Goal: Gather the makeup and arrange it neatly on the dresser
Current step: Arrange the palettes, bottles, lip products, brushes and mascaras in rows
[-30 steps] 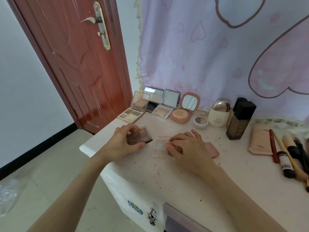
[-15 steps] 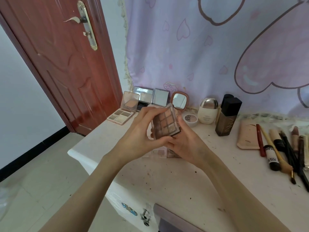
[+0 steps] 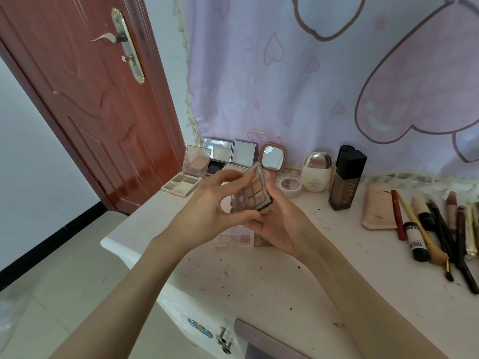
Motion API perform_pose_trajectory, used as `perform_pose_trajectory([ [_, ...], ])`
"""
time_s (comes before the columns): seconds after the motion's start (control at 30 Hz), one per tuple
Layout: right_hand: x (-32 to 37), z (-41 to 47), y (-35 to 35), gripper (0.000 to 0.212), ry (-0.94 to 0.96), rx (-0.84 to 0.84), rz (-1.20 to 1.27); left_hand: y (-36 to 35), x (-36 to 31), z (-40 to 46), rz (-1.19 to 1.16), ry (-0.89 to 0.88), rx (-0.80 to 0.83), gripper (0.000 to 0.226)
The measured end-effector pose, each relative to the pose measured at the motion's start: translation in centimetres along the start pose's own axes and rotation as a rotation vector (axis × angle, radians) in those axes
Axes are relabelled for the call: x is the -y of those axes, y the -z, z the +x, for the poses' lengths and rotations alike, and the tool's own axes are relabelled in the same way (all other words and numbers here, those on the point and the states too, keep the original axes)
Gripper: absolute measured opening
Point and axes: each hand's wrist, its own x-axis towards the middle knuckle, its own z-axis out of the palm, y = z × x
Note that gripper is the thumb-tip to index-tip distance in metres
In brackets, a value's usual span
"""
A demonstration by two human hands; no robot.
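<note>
Lifted off the surface [image 3: 298, 275] since a second ago, the palette [image 3: 250, 190] sits mid-frame, pinched by left hand [image 3: 207, 211] and right hand [image 3: 280, 224]. Light, rigid, probably slick plastic; best gripped at its edges.

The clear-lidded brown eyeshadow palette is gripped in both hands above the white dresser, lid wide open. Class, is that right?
Not quite. The head view shows the clear-lidded brown eyeshadow palette closed, not open. The left hand and right hand do grip it above the white dresser.
</note>
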Motion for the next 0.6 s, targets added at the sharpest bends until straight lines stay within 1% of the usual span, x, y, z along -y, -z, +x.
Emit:
perform_pose_trajectory([
  [0.13,0.0,-0.1,0.0,0.046,0.009,0.011,-0.037,0.4,0.2,-0.2,-0.043,0.036,0.030,0.070],
  [0.27,-0.1,0.0,0.2,0.050,-0.029,-0.048,-0.073,1.2,0.5,-0.2,0.026,0.008,0.052,0.073],
  [0.37,-0.2,0.0,0.1,0.050,-0.058,-0.026,-0.009,1.8,0.2,0.1,0.094,0.034,0.087,0.070],
  [0.5,-0.3,0.3,0.0,0.045,-0.076,-0.004,0.088,2.2,-0.1,0.8,0.090,0.197,0.095,0.070],
  [0.6,-0.3,0.3,0.4,0.046,-0.062,0.004,0.038,2.6,-0.9,1.6,0.067,0.294,0.056,0.068],
])
